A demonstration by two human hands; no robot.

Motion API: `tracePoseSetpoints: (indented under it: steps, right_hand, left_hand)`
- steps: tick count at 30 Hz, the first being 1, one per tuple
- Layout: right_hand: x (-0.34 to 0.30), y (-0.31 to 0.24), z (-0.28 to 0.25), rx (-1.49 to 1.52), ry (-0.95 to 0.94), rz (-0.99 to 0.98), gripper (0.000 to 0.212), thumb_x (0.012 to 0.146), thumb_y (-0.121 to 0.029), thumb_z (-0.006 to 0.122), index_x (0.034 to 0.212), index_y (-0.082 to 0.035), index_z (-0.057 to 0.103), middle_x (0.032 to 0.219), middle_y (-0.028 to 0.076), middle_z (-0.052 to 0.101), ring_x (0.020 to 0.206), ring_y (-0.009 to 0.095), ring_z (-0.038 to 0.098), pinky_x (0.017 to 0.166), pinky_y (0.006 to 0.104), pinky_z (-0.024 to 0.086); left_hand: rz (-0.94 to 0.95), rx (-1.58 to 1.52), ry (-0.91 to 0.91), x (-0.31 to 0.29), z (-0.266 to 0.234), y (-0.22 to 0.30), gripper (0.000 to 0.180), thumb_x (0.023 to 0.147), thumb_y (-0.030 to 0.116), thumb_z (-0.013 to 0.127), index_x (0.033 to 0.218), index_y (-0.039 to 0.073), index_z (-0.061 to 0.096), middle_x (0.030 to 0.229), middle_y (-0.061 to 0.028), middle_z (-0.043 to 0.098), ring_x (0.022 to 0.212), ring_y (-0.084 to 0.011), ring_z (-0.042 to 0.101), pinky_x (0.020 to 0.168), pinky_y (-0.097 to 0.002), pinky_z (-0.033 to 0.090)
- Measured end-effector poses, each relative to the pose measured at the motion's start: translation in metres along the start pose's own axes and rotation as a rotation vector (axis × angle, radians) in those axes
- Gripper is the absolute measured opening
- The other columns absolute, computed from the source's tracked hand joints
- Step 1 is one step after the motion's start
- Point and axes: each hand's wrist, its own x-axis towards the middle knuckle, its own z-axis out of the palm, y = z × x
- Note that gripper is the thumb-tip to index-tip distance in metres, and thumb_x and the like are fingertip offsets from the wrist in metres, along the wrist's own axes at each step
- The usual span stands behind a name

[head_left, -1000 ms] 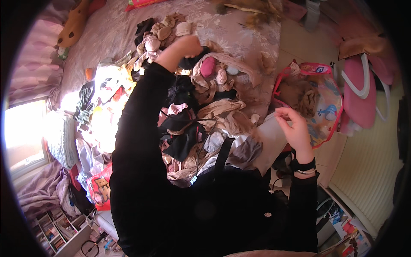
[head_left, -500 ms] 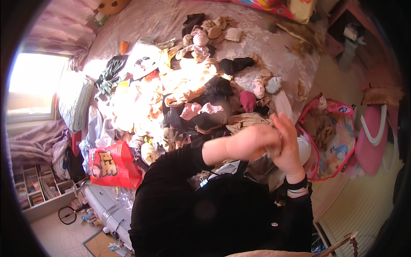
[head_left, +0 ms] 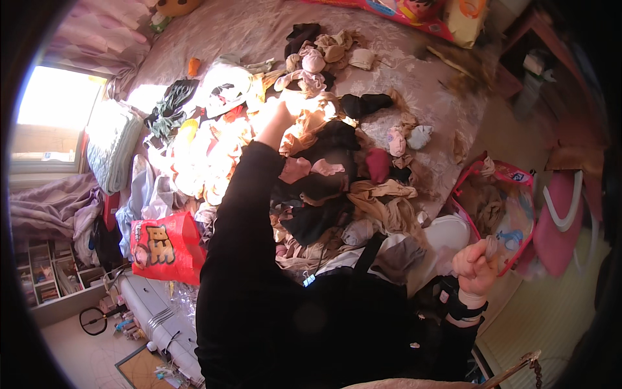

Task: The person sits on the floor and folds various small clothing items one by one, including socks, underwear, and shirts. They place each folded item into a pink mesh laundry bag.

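Sunlight falls on a heap of clothing (head_left: 214, 149), mostly socks and stockings in beige, black and pink. My left hand (head_left: 277, 123) reaches into the bright part of it, beside tan stockings (head_left: 301, 129); glare and the pile hide its fingers. Raised at the lower right, my right hand (head_left: 474, 267) has its fingers curled together, and a pale bit shows at their tips that I cannot make out. Near that hand lie a white rounded piece (head_left: 448, 235) and a pink-edged clear bag (head_left: 532, 223) with tan stockings inside. A dark red balled sock (head_left: 377, 165) lies mid-pile.
The pile covers a pink patterned bedspread (head_left: 421, 71). A red plastic bag (head_left: 167, 249) stands at its left front, above a grey case (head_left: 155, 318). A folded pale quilt (head_left: 113, 152) sits by the window, and a pink chair-like item (head_left: 562, 227) is at the right.
My hands were together in front of me. The left has moved up and left into the sunlit pile; the right has moved down and right, its fingers now curled.
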Motion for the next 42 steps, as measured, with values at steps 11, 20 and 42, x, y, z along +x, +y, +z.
tracePoseSetpoints:
  steps: [11,20,42]
  right_hand:
    - [0.0,0.002,0.013,-0.22,0.189,0.004,0.014,0.091,-0.015,0.054,0.091,-0.001,0.055,0.062,0.0,0.045,0.049,0.007,0.035,0.046,0.0223,0.026]
    - [0.062,0.005,0.051,-0.593,0.131,-0.156,0.034,0.087,-0.005,0.058,0.12,0.0,0.051,0.108,0.007,0.057,0.083,0.007,0.051,0.072,0.0202,0.042]
    - [0.081,0.0,0.015,-1.279,0.316,0.061,0.031,0.084,-0.01,0.062,0.11,0.005,0.056,0.099,0.01,0.063,0.093,0.013,0.058,0.081,0.0254,0.044]
  left_hand:
    - [-0.047,-1.005,-0.192,-0.026,-0.077,-0.003,0.023,0.087,0.018,0.054,0.099,0.0,0.061,0.082,-0.0055,0.062,0.069,-0.0127,0.056,0.063,-0.0253,0.045]
    - [0.249,-1.584,-0.834,-0.158,-0.074,0.192,0.023,0.093,0.014,0.043,0.11,0.001,0.051,0.095,-0.0065,0.061,0.077,-0.013,0.06,0.069,-0.0253,0.049]
    - [0.259,-1.545,-0.205,-0.13,-0.101,0.225,0.021,0.09,0.017,0.06,0.107,0.005,0.062,0.094,-0.0022,0.065,0.083,-0.0096,0.061,0.07,-0.0244,0.05]
